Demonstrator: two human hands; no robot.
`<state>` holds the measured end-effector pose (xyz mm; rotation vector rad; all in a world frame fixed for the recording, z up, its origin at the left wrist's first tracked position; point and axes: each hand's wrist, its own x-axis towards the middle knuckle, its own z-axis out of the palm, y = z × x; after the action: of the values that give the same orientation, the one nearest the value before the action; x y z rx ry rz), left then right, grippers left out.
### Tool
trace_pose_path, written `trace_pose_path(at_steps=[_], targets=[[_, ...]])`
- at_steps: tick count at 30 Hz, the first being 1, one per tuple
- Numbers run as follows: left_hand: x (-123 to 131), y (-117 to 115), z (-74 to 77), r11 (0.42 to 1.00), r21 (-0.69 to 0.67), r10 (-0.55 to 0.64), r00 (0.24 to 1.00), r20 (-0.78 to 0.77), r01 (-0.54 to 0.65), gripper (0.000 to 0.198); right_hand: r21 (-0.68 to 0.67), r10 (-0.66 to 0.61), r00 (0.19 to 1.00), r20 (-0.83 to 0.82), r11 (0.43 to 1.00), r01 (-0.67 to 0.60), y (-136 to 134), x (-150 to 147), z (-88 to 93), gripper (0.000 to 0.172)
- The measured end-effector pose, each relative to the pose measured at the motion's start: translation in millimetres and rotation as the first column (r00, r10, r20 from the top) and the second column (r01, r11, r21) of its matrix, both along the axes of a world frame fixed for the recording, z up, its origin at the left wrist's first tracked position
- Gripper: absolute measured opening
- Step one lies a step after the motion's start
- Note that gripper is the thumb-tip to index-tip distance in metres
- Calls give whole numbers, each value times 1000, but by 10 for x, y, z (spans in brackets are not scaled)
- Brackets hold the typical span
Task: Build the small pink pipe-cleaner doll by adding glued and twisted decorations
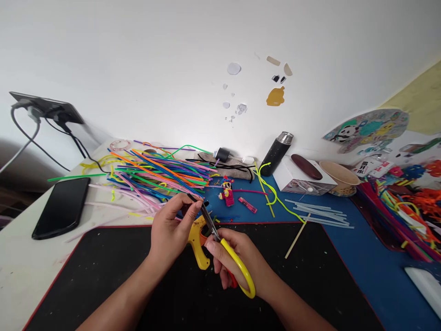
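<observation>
Two hands work over one black mat (117, 257) with a red edge. The left hand (170, 227) has its thumb and finger pressed together, and they pinch one small black bit (191, 197). The right hand (254, 259) is curled around one pair of scissors (214, 231) with one yellow handle and one red one. The blades point up by the left fingertips, but I cannot tell if they touch the black bit. One yellow glue gun (198, 250) lies just behind the hands, partly hidden.

Past the mat, one big pile of fuzzy sticks (161, 170) lies on the surface (44, 271), too many to count. One little toy figure (227, 193) and one pink thing (247, 205) are side by side, a bit apart. One thin wooden stick (294, 241) lies on the right part of the mat. Near it are several clear sticks (324, 214), all crossed over. One black phone (61, 207) is on the left. One black bottle (275, 156) leans beside one white box (292, 172).
</observation>
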<state>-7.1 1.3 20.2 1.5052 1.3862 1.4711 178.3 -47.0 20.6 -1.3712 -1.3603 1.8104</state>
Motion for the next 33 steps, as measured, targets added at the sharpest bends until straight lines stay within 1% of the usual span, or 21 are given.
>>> trace_pose_path(at_steps=[6,14,18,22,28,33], targets=[[0,-5,-30,1000,0,-16,1000,-27,16,23,-11,-3,998,64,1000,4,5,-5,52,59],[17,-1,-10,999,-41,-11,1000,6,11,25,16,-13,994,106,1000,11,-1,13,69,46],[21,5,-38,999,-33,-23,1000,-10,22,26,-18,-30,991,133,999,33,-1,18,39,40],[32,8,-79,999,-11,-43,997,-68,42,25,-62,-40,987,156,997,50,-23,24,27,34],[56,10,-95,992,45,-110,981,-161,118,24,-93,-57,983,173,993,74,-100,90,-12,29],[96,18,-146,971,31,-226,951,-210,237,22,-166,-73,976,206,980,108,-174,184,-62,27]])
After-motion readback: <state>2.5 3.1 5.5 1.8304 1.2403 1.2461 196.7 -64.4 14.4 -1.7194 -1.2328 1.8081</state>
